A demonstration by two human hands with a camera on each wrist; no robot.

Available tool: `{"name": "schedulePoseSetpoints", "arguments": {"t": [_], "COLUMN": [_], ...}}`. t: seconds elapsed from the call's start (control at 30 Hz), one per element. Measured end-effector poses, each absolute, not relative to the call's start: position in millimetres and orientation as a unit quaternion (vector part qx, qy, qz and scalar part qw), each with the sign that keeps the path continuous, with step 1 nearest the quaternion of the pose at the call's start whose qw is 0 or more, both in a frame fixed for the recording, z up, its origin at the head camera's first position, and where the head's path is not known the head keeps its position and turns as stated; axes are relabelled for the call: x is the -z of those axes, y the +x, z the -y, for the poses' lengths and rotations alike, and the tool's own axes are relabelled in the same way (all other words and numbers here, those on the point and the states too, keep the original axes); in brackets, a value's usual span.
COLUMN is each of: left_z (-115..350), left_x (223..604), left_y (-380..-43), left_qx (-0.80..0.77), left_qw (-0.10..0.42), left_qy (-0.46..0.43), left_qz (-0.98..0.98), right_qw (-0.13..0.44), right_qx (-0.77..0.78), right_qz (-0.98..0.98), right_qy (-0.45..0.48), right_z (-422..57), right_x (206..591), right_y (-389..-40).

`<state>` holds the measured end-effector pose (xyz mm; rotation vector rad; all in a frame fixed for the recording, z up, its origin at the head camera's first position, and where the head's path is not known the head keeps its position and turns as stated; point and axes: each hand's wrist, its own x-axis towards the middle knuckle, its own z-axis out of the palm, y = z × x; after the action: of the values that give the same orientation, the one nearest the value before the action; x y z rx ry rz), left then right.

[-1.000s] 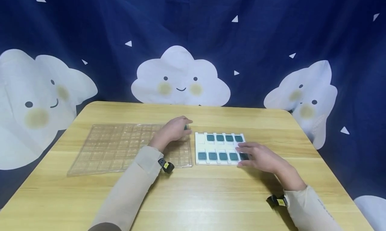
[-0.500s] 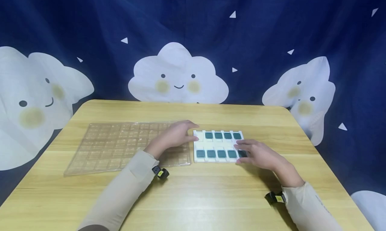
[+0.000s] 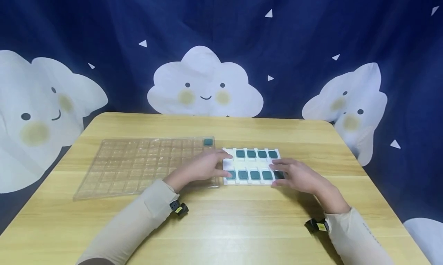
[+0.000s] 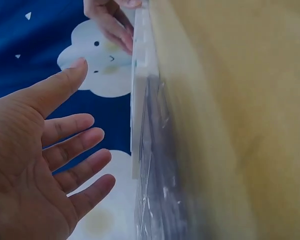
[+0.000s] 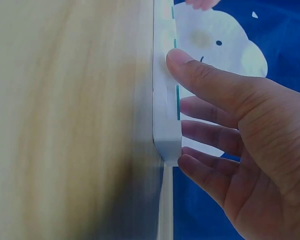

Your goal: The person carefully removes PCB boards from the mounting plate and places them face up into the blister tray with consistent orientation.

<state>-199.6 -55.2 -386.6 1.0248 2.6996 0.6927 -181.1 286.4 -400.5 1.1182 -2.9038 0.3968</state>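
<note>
A white tray [image 3: 252, 165] lies on the table with two rows of square green chips [image 3: 255, 175]. Its far-left slot [image 3: 228, 155] holds no chip. My left hand [image 3: 202, 165] is over the tray's left end; in the left wrist view its fingers [image 4: 82, 140] are spread with nothing between them. My right hand [image 3: 299, 176] rests at the tray's right end, thumb by the near side and extended fingers touching the top, partly covering a chip. Left of it lies a clear plastic compartment tray [image 3: 138, 165], with one green chip [image 3: 208, 142] in its far-right corner compartment.
The wooden table [image 3: 221, 222] carries both trays, which lie side by side with a narrow gap. My left forearm crosses the near edge of the clear tray. Behind the table hangs a blue curtain [image 3: 221, 22] with printed clouds.
My left hand has moved from the clear tray's far-right corner, right and nearer, over the white tray's left end. The corner chip is now uncovered. My right hand has stayed in place.
</note>
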Motion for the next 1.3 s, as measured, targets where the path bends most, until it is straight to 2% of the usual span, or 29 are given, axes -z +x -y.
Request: {"name": "schedulePoseSetpoints", "arguments": {"t": [0.4, 0.9, 1.3], "left_z": [45.6, 32.6, 27.8], "left_x": [390.3, 402.3, 406.5], "left_y": [-189.7, -192.4, -189.7], "left_qx": [-0.198, -0.134, -0.090], "left_qw": [0.092, 0.065, 0.024], "left_qy": [0.366, 0.381, 0.384], "left_qz": [-0.905, -0.912, -0.919], "right_qw": [0.005, -0.001, 0.001], "right_qx": [-0.131, -0.139, -0.143], "right_qz": [0.924, 0.924, 0.922], "right_qy": [0.360, 0.357, 0.360], "right_z": [-286.9, -287.3, -287.2], "right_x": [399.5, 399.0, 400.8], "right_y": [-182.2, -181.9, -181.7]}}
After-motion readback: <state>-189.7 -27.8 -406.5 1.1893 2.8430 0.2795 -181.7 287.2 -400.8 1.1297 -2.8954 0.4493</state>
